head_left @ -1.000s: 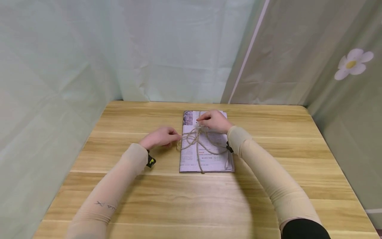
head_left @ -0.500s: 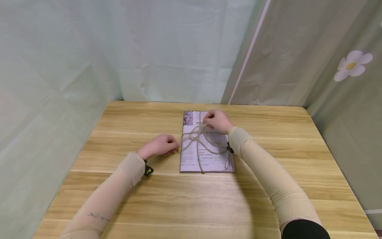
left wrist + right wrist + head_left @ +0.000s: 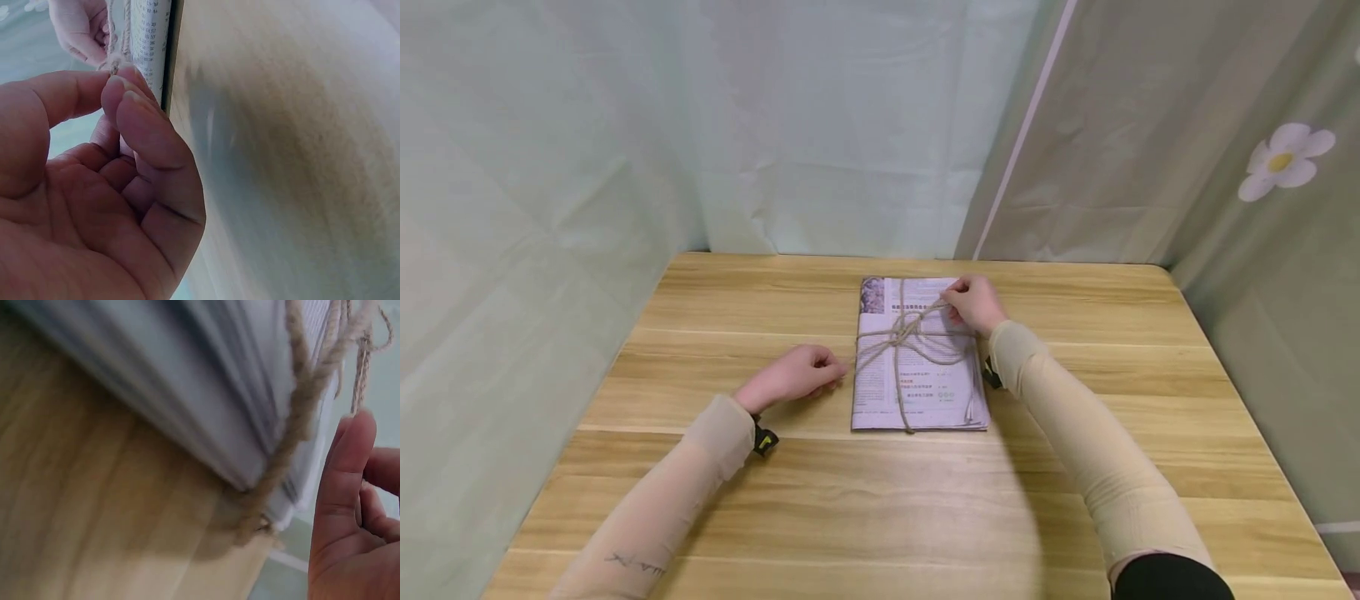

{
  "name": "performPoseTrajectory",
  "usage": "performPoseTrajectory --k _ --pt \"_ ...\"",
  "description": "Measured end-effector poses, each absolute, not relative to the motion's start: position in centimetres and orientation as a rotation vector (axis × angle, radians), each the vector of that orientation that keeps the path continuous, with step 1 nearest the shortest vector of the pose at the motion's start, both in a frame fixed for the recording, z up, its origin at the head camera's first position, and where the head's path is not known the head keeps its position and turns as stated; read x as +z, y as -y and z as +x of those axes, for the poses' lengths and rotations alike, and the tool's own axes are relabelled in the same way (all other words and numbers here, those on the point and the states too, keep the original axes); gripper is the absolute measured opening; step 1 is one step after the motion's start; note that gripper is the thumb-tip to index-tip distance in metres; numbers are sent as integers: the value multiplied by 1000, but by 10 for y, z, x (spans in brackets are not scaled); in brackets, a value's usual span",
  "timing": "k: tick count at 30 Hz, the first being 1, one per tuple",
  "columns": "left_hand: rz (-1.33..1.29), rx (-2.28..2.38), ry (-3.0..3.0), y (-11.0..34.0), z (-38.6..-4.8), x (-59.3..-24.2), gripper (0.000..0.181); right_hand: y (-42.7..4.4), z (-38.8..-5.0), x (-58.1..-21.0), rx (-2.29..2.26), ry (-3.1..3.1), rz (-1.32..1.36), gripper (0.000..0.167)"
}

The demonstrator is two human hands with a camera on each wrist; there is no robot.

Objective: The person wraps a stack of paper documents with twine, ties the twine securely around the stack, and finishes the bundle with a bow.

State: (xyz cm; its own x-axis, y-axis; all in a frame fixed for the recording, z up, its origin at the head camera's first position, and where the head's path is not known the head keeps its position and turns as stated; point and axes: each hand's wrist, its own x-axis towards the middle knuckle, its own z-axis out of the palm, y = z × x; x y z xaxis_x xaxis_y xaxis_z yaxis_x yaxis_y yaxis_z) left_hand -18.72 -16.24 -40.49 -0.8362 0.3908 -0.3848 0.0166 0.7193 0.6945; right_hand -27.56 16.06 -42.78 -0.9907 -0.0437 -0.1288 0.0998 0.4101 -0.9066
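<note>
A folded stack of newspapers (image 3: 928,407) lies on the table, with brown twine (image 3: 898,337) crossed round it and knotted on top. Left of the stack, my left hand (image 3: 796,373) pinches a strand between thumb and fingertips; the left wrist view shows the twine end (image 3: 115,65) at those fingertips. Over the stack's upper right corner, my right hand (image 3: 976,303) pinches another length, stretched from the knot. In the right wrist view that twine (image 3: 361,378) runs into the thumb and finger. One loose strand hangs down the front of the stack.
The wooden table (image 3: 820,508) extends on all sides of the stack. Pale curtains (image 3: 850,150) hang behind it and at both sides, one bearing a white flower print (image 3: 1287,162). In the right wrist view, thick twine (image 3: 281,456) wraps the paper edges.
My right hand has moved right, drawing the twine out from the knot. My left hand has moved left and slightly nearer. The loops at the knot look smaller and tighter.
</note>
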Motion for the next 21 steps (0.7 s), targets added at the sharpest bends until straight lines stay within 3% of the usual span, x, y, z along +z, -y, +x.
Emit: performPoseTrajectory --k 10,21 --pt "283 1003 -2408 174 -188 -411 25 -178 -280 -435 -1819 -2449 290 23" --pt "205 1017 -2439 173 -186 -403 23 -192 -280 -439 -1819 -2489 287 24"
